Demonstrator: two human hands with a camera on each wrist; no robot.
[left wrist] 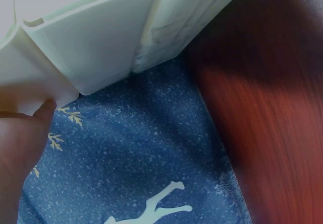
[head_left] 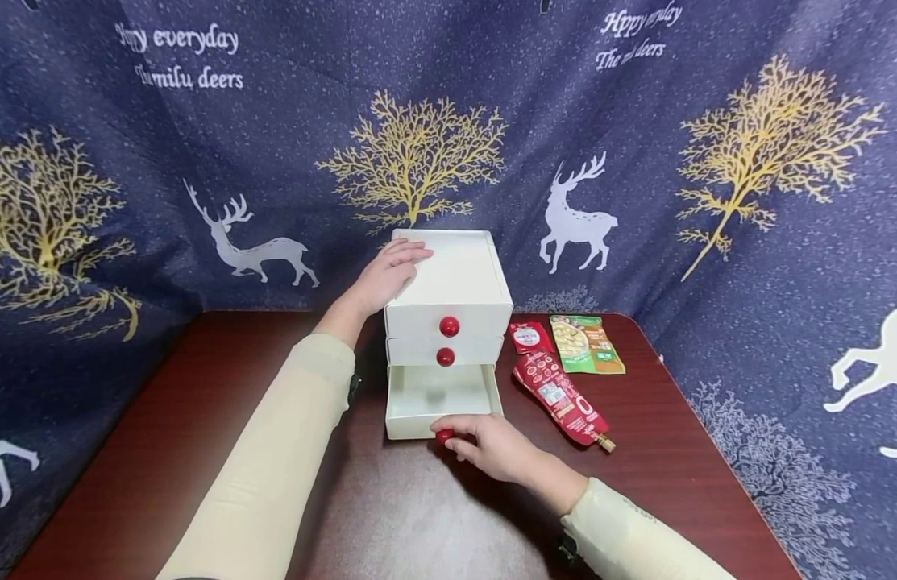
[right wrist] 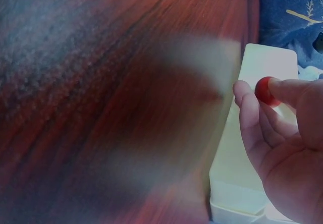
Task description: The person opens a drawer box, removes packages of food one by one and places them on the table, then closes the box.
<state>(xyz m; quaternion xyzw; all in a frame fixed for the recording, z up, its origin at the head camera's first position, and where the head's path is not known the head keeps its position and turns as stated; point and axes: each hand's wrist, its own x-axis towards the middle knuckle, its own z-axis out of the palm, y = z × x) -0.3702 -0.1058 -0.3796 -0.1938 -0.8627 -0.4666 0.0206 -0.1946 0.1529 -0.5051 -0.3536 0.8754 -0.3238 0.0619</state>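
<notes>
A white three-drawer box [head_left: 448, 270] with round red knobs stands on the table. Its bottom drawer [head_left: 412, 427] is pulled out, and nothing shows inside it. My right hand [head_left: 495, 447] pinches the red knob [right wrist: 267, 92] of that drawer between thumb and fingers. My left hand [head_left: 390, 274] rests on the top of the box near its left edge, fingers extended. In the left wrist view, the thumb of the left hand [left wrist: 22, 143] lies against the box's side [left wrist: 96, 47]. Both upper drawers are closed.
Right of the box lie a small red packet [head_left: 529, 337], a green and yellow food packet [head_left: 587, 345] and a red spouted pouch [head_left: 562, 399] with a gold cap. The dark red wooden table [head_left: 223, 387] meets a blue patterned cloth [head_left: 274, 161] behind.
</notes>
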